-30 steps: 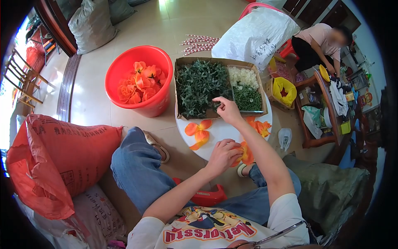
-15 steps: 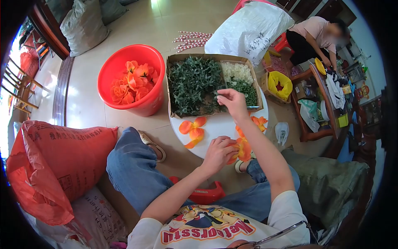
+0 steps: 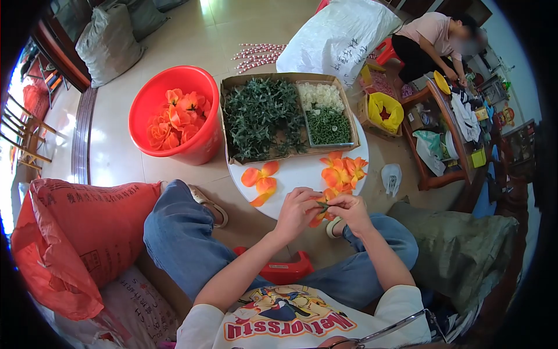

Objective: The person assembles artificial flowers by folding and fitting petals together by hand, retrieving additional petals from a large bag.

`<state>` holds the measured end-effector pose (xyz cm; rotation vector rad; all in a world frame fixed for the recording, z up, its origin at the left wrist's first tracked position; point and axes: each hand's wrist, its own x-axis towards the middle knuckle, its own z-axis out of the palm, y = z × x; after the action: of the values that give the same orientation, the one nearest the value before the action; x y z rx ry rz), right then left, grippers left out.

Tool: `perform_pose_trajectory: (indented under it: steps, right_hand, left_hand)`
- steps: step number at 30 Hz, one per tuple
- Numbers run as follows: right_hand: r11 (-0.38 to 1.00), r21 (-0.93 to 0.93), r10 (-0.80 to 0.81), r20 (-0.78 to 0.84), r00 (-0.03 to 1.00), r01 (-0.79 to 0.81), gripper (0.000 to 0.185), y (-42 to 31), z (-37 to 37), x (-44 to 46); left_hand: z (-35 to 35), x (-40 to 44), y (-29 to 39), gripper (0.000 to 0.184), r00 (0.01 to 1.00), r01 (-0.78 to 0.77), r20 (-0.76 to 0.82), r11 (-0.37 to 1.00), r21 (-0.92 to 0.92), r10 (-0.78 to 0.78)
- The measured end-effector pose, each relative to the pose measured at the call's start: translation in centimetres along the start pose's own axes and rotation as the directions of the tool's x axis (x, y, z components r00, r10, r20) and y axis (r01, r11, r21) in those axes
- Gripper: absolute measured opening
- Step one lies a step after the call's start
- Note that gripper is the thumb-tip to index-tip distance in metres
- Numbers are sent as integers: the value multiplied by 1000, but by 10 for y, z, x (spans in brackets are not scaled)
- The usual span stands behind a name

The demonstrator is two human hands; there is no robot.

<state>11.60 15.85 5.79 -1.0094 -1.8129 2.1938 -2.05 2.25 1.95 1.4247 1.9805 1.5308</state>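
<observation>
My left hand (image 3: pixel 297 213) is closed round an orange petal piece (image 3: pixel 317 220) at the front edge of the round white table (image 3: pixel 285 185). Close against it, my right hand (image 3: pixel 351 213) pinches a small green leaf piece (image 3: pixel 325 206) at the petals. Just beyond my hands lie orange flowers (image 3: pixel 343 172), and loose orange petals (image 3: pixel 261 181) lie to the left. The cardboard box (image 3: pixel 264 158) behind holds dark green leaves (image 3: pixel 261 113), white pieces (image 3: pixel 320 96) and small green pieces (image 3: pixel 329 127).
A red bucket (image 3: pixel 211 129) of orange flowers stands left of the table. Sacks (image 3: pixel 93 230) lie at lower left and right. A red stool (image 3: pixel 285 270) is between my legs. A white bag (image 3: pixel 340 43) is behind the box. Another person (image 3: pixel 430 41) sits at back right.
My right hand has come back from the dark green leaves in the box to my left hand, bringing a small green piece. The view has shifted slightly.
</observation>
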Motion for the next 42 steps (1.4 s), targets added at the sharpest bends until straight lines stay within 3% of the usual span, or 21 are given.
perform_pose_trajectory:
  steps: [3,6,10,13,19,27,30,37,39,40,42]
  right_hand:
    - [999,-33,-3,-4,1000,3,17,-1,6,1]
    - [997,-75,-32,-1,999,32,16,3,8,1]
    - [978,-149,-143,13,990,144,15,6,10,3]
    - [825,-449,-348,77,934,344,14,-5,13,0]
    - [536,-668,-599,131,790,517,16,-6,18,1]
    - [527,-642,-637,135,759,557,19,16,17,13]
    - [510,-647,-658,132,742,567,18,22,17,14]
    - [335,-823,-658,144,740,458,13,-11,22,-7]
    - [571,-698,-593,13,805,432,13,-10,23,-15]
    - [671,-617,-549,-42,835,410,13,-11,23,-19]
    - [609,-601,-669,-39,742,517,12,-21,22,-25]
  left_hand:
    - [1,0,-2,16,999,33,-1,998,-49,-33]
    - [1,0,-4,29,995,105,14,985,-134,-104]
    - [-8,3,-5,34,988,141,76,980,-137,-132]
    - [-16,2,-4,36,986,141,107,984,-107,-130]
    - [-32,-4,-4,38,976,183,133,982,-53,-175]
    - [-31,-12,-12,40,971,199,144,979,-49,-190]
    - [-23,-13,-12,41,962,236,167,963,-129,-214]
    - [-24,-24,-5,41,974,225,-9,971,-85,-226]
    - [-32,-25,-1,41,976,192,-92,979,-70,-198]
    - [-36,-26,4,39,958,256,-99,958,-132,-270]
    - [-43,-28,13,37,908,373,-98,892,-255,-408]
